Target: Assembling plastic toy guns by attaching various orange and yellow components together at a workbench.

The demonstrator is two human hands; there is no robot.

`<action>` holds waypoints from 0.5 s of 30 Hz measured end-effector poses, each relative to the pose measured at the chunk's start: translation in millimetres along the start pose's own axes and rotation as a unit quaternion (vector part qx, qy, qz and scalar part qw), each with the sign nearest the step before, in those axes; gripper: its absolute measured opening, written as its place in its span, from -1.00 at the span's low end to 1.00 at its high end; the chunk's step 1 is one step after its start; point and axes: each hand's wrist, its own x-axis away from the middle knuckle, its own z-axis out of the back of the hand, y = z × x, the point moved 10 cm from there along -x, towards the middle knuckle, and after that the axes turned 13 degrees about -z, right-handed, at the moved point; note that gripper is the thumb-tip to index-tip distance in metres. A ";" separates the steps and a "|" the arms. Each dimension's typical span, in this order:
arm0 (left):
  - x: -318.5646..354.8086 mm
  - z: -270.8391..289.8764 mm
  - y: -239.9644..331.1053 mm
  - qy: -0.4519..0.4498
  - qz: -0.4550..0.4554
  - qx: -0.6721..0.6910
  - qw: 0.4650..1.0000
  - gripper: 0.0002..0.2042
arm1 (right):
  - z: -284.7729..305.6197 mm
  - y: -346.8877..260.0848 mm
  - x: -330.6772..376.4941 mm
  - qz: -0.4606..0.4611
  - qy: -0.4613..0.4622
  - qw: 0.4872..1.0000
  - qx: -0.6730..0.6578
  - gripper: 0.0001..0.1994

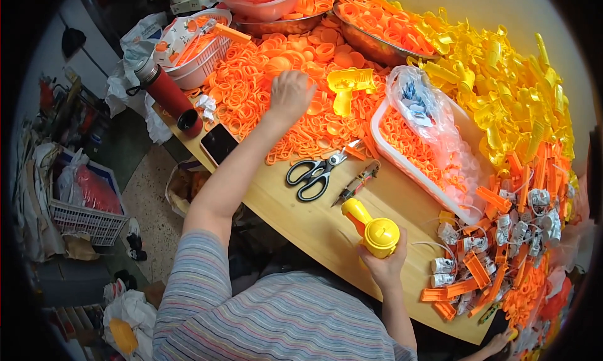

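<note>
Looking down from the head camera: a wooden table (pixel 314 226) crowded with plastic toy parts, with the person's two forearms entering from the near edge.

Left hand (pixel 290 94): stretched far across the table, palm down on the heap of orange rings (pixel 251 103). Its fingers are curled into the pile, but whether they pinch a ring cannot be told, since the back of the hand hides the fingertips.

Right hand (pixel 386 267): near the body, closed around the round body of a yellow toy piece (pixel 374 229), whose handle points left and away over the bare tabletop. The piece is lifted just above the near right part of the table.

Between the hands lie black-handled scissors (pixel 314 172) and, just to their right, a slim hand tool (pixel 358 182). A dark phone (pixel 218 143) sits at the left table edge, beside a red flask (pixel 166 94) lying on its side. A yellow toy gun body (pixel 348 84) rests on the rings to the right of the left hand. A white tray (pixel 402 157) of orange parts, with a clear plastic bag (pixel 418 103) in it, stands right of the scissors. Yellow mouldings (pixel 502 72) pile up at the far right; orange bars and small wired motors (pixel 502 235) lie at the near right.
</note>
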 end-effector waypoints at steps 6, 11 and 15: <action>0.1 -59.1 -8.8 -0.221 0.029 -0.049 0.974 -0.72 | -6.7 -12.6 4.2 0.030 0.016 0.999 0.032 -0.40; 12.1 -41.4 0.7 -0.140 -0.013 -0.029 0.990 -0.73 | 2.3 1.3 0.2 0.005 0.029 1.000 0.001 -0.38; 14.6 -37.0 -9.3 -0.133 0.036 0.010 0.990 -0.71 | 2.1 -4.9 0.8 0.018 0.036 0.999 0.005 -0.39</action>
